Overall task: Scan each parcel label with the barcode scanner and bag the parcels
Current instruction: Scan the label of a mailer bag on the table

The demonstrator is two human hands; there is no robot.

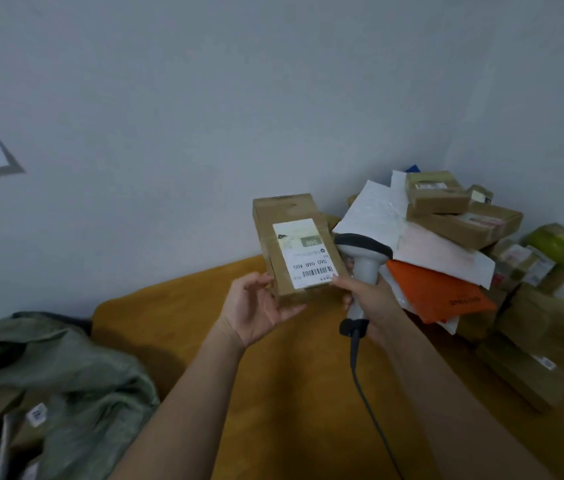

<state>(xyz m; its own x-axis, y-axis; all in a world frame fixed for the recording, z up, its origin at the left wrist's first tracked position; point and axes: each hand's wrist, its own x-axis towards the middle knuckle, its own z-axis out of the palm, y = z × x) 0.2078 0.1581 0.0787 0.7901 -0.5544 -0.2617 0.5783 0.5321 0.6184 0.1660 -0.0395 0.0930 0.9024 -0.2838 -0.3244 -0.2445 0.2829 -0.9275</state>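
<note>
A brown cardboard parcel (294,237) with a white barcode label (308,258) is held up over the table, label facing me. My left hand (256,310) holds its lower left edge, fingers curled under it. My right hand (367,299) grips the handle of a grey barcode scanner (363,258), and its thumb touches the parcel's lower right corner. The scanner's dark head points right, away from the label. Its black cable (360,379) hangs down between my arms.
A yellow-covered table (176,306) lies below. At the right is a pile of parcels: brown boxes (439,197), white mailers (377,209), an orange mailer (436,292), a green package (560,244). A grey-green sack (76,372) holding parcels sits at the lower left.
</note>
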